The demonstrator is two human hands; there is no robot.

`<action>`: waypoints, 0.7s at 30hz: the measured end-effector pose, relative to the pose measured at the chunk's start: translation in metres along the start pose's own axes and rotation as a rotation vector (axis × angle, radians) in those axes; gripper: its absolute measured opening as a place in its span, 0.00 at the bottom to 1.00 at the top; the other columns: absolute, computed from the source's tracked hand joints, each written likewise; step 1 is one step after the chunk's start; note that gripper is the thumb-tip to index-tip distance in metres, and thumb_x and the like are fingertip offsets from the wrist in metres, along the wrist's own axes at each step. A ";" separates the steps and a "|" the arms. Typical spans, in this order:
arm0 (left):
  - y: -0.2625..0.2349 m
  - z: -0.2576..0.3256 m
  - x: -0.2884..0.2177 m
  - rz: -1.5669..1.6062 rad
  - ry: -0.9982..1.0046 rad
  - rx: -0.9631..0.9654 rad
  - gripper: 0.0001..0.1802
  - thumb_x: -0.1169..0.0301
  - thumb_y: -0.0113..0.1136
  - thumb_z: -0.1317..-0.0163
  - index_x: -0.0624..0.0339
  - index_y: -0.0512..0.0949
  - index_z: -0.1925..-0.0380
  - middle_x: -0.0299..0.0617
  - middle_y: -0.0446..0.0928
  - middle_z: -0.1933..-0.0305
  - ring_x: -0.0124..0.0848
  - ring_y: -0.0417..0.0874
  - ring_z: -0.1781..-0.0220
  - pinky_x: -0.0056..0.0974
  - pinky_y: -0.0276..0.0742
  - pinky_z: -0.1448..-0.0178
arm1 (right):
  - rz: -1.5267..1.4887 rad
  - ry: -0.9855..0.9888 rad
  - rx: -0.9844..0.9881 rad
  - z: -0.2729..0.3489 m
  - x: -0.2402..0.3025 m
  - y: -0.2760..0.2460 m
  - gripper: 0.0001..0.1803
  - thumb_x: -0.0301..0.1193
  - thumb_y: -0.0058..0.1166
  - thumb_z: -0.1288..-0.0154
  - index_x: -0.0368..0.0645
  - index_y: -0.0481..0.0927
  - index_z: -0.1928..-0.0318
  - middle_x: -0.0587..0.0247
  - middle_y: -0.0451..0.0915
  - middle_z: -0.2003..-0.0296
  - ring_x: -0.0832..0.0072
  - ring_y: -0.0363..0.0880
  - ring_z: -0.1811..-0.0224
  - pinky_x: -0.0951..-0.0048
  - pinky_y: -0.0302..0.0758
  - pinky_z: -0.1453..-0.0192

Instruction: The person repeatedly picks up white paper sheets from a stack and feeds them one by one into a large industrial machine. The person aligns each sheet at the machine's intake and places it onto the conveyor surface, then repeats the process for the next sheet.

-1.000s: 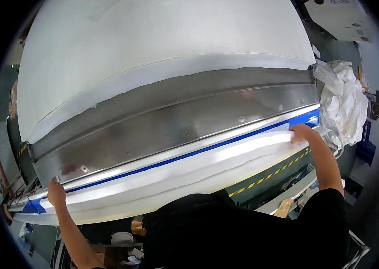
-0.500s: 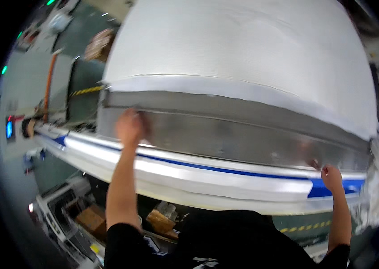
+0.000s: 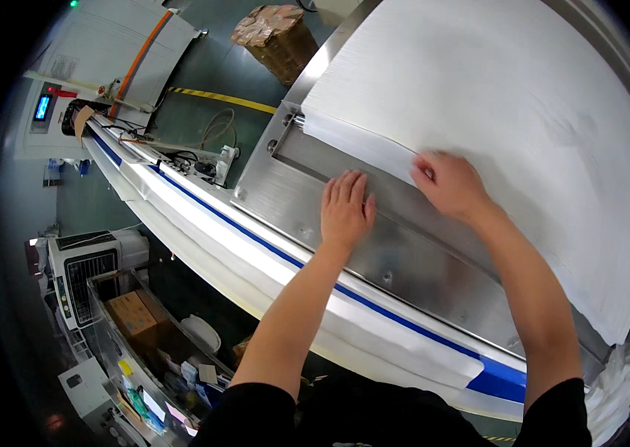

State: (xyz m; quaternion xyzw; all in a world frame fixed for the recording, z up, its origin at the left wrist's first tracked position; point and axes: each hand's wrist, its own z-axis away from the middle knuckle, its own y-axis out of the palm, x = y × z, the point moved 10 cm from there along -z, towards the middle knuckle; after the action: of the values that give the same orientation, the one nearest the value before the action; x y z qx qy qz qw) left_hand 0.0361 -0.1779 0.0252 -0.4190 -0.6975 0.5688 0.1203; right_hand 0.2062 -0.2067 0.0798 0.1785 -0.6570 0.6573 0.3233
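White sheet (image 3: 523,127), one; two hands: left hand (image 3: 345,208) flat, grip released, right hand (image 3: 449,182) seemingly pinching its edge.

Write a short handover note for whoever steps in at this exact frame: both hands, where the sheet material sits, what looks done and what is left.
Left hand: open, palm flat on the bare steel plate, fingers spread, holding nothing.
Right hand: fingers pressed on the near edge of the wide white sheet, where it meets the steel plate; no clear pinch visible.
The sheet lies flat across the upper table. Its edge runs diagonally from the plate's top corner past the right hand.
Nearer the body, a white strip with a blue stripe runs along the table front.
Done: sheet spread out, both hands at its edge.
Left: cannot tell from this frame; the edge appears not yet drawn over the plate.
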 end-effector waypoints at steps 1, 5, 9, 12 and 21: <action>-0.002 0.000 0.010 0.024 -0.026 -0.013 0.19 0.65 0.51 0.41 0.60 0.71 0.49 0.45 0.70 0.43 0.43 0.68 0.38 0.50 0.57 0.33 | -0.013 -0.044 -0.037 -0.037 0.018 0.017 0.10 0.36 0.50 0.42 0.43 0.77 0.68 0.54 0.79 0.72 0.56 0.78 0.66 0.59 0.73 0.62; -0.006 -0.002 0.017 0.053 -0.051 0.004 0.20 0.65 0.52 0.41 0.59 0.71 0.49 0.46 0.70 0.43 0.44 0.68 0.38 0.50 0.57 0.33 | -0.076 -0.065 -0.035 -0.128 0.041 0.050 0.10 0.35 0.51 0.44 0.44 0.79 0.67 0.57 0.81 0.70 0.58 0.80 0.66 0.60 0.75 0.60; -0.002 -0.003 0.016 0.071 -0.070 0.025 0.20 0.65 0.53 0.41 0.59 0.71 0.49 0.46 0.69 0.43 0.44 0.68 0.39 0.50 0.58 0.34 | -0.038 -0.024 -0.048 -0.160 0.034 0.055 0.09 0.35 0.51 0.45 0.45 0.80 0.68 0.58 0.82 0.71 0.59 0.80 0.67 0.61 0.76 0.59; 0.003 -0.002 0.017 0.082 -0.085 0.042 0.20 0.65 0.53 0.41 0.59 0.70 0.49 0.47 0.69 0.42 0.44 0.67 0.38 0.50 0.57 0.34 | -0.017 -0.007 -0.064 -0.165 0.029 0.055 0.09 0.35 0.51 0.46 0.46 0.81 0.70 0.58 0.82 0.73 0.59 0.80 0.67 0.61 0.76 0.61; -0.028 -0.044 0.049 0.086 -0.060 -0.146 0.26 0.70 0.53 0.44 0.60 0.66 0.42 0.46 0.67 0.40 0.47 0.66 0.39 0.51 0.57 0.35 | 0.085 -0.020 -0.168 -0.163 0.023 0.051 0.09 0.37 0.55 0.44 0.46 0.81 0.69 0.65 0.81 0.75 0.68 0.80 0.73 0.68 0.75 0.66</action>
State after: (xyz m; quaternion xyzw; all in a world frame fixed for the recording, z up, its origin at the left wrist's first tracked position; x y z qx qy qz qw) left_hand 0.0212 -0.1119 0.0491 -0.4389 -0.7216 0.5335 0.0440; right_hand 0.1863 -0.0387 0.0448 0.1292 -0.7198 0.6113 0.3024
